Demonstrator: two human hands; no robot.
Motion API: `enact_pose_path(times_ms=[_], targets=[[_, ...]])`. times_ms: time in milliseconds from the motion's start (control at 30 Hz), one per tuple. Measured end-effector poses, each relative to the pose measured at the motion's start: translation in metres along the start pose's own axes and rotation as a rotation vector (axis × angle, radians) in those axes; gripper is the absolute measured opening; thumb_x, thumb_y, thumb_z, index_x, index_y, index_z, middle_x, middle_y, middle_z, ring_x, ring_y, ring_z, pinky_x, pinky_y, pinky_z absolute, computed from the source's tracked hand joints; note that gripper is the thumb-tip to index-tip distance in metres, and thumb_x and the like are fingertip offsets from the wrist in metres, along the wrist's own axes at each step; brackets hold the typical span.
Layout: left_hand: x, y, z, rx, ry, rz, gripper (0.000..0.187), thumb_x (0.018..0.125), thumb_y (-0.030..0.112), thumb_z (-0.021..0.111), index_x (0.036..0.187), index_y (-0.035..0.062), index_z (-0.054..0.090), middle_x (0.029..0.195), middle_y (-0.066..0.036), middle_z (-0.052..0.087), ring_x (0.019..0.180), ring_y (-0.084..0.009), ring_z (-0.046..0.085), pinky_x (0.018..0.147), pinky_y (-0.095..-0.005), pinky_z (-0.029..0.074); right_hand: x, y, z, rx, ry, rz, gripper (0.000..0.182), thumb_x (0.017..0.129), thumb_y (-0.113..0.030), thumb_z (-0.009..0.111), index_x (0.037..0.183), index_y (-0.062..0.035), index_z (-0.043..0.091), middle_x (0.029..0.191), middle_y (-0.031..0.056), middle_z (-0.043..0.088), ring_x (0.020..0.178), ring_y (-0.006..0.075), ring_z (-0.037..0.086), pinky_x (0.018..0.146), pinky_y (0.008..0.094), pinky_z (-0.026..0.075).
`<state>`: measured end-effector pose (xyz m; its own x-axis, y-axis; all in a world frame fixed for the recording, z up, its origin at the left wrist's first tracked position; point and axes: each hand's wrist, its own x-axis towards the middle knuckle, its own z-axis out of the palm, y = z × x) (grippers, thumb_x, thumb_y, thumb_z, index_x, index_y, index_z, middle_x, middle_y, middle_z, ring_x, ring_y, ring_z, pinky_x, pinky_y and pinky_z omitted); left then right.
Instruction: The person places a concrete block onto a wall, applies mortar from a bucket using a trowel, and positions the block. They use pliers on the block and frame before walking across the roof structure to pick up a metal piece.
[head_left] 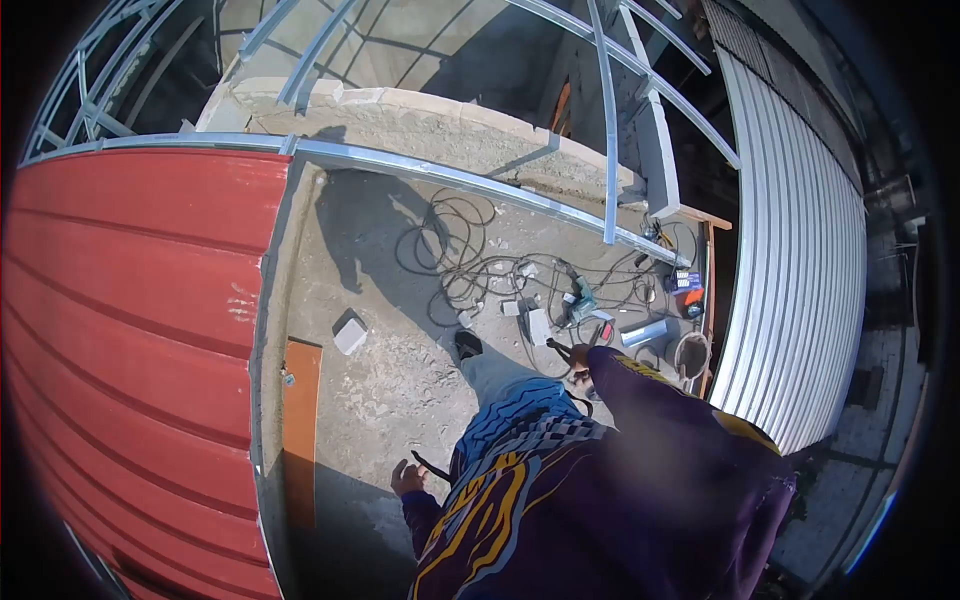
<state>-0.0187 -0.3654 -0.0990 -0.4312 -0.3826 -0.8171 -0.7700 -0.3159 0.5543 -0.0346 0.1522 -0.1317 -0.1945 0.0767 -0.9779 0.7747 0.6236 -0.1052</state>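
Keeping the black strap (557, 347) flat at the waist should help: the right hand (579, 362) grips its end at one o'clock. At eight, the left hand (407, 479) is by another dark strap end (430, 466), though I cannot tell whether it grips. The shoe (467, 345) best avoids the cables (462, 283) at eleven.

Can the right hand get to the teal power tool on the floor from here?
Probably not without bending down: the power tool lies on the floor, apparently well below the right hand, which seems to hold a black strap. Nothing visible blocks the way.
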Motion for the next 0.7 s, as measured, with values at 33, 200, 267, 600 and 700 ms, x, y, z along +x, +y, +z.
enact_pose_path(times_ms=[33, 200, 267, 600, 700], targets=[[0.056, 0.000, -0.038, 0.173, -0.144, 0.112, 0.040, 0.077, 0.000, 0.056, 0.117, 0.0058, 0.053, 0.076, -0.010, 0.061, 0.069, -0.0269, 0.065, 0.058, -0.0399, 0.053, -0.064, -0.044, -0.009, 0.375, 0.037, 0.085, 0.053, 0.084, 0.002, 0.047, 0.136, -0.0052, 0.039, 0.096, 0.0211, 0.063, 0.065, 0.0278, 0.067, 0.050, 0.0393, 0.057], [0.053, 0.130, -0.024, 0.554, -0.228, 0.025, 0.037, 0.082, 0.008, 0.057, 0.118, 0.0110, 0.051, 0.100, -0.006, 0.056, 0.084, -0.0260, 0.057, 0.080, -0.0474, 0.048, -0.001, -0.094, 0.015, 0.738, 0.105, -0.076, 0.024, 0.082, -0.006, 0.048, 0.105, -0.0031, 0.057, 0.071, 0.0138, 0.065, 0.054, 0.0207, 0.062, 0.044, 0.0364, 0.051], [0.078, 0.153, -0.021, 0.630, -0.271, -0.026, 0.039, 0.083, 0.011, 0.058, 0.120, 0.0113, 0.050, 0.102, -0.007, 0.056, 0.090, -0.0282, 0.056, 0.082, -0.0483, 0.047, -0.020, -0.107, 0.029, 0.829, 0.135, -0.109, 0.021, 0.083, -0.007, 0.049, 0.103, -0.0034, 0.055, 0.073, 0.0133, 0.064, 0.055, 0.0212, 0.063, 0.046, 0.0367, 0.052], [0.173, 0.237, 0.060, 0.765, -0.723, 0.065, 0.039, 0.083, 0.000, 0.060, 0.121, 0.0025, 0.049, 0.093, -0.021, 0.063, 0.087, -0.0446, 0.065, 0.072, -0.0534, 0.053, -0.056, -0.099, 0.156, 1.272, 0.497, -0.200, 0.010, 0.084, -0.009, 0.049, 0.090, -0.0024, 0.045, 0.065, 0.0116, 0.055, 0.045, 0.0223, 0.056, 0.035, 0.0370, 0.048], [0.177, 0.259, 0.095, 0.775, -0.665, 0.179, 0.039, 0.074, 0.000, 0.061, 0.113, 0.0010, 0.056, 0.078, -0.015, 0.066, 0.072, -0.0236, 0.070, 0.052, -0.0306, 0.054, 0.019, -0.027, 0.285, 1.544, 0.435, -0.039, 0.004, 0.085, -0.010, 0.044, 0.085, -0.0061, 0.045, 0.060, 0.0078, 0.047, 0.045, 0.0192, 0.047, 0.038, 0.0378, 0.040]])
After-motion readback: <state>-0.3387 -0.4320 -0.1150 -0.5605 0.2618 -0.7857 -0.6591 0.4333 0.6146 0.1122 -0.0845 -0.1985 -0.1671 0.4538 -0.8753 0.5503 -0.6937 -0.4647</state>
